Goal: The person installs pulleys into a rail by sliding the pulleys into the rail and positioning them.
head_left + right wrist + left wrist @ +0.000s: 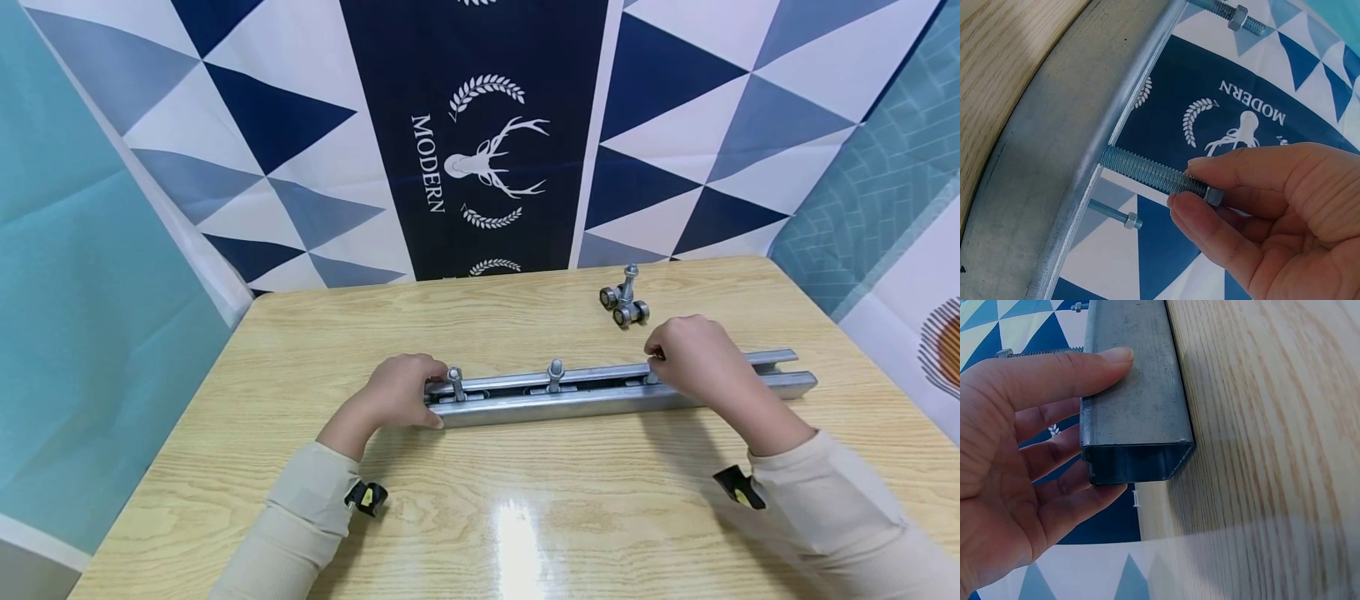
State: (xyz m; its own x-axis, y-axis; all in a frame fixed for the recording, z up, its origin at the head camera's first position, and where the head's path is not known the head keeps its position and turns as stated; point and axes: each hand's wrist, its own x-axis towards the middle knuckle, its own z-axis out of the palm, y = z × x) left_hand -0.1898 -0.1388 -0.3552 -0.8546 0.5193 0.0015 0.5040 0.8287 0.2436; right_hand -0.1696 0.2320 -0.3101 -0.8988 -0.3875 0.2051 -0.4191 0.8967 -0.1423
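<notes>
A long metal channel rail (525,411) lies across the table, its slot facing up. My left hand (397,390) grips its left end, thumb on the near side wall and fingers around the far side, as the left wrist view shows. My right hand (697,358) is over the rail's right part, where thumb and fingertips pinch the upper end of a threaded bolt (1147,172) standing out of the slot. Two more upright bolts with nuts rise from the slot, a left bolt (456,383) beside my left hand and a middle bolt (555,375).
Behind the rail, toward the back right of the wooden table (480,492), stands a loose roller trolley (624,298) with small wheels and an upright bolt. A patterned cloth (487,208) hangs at the table's back edge. Black wrist straps show at both sleeves.
</notes>
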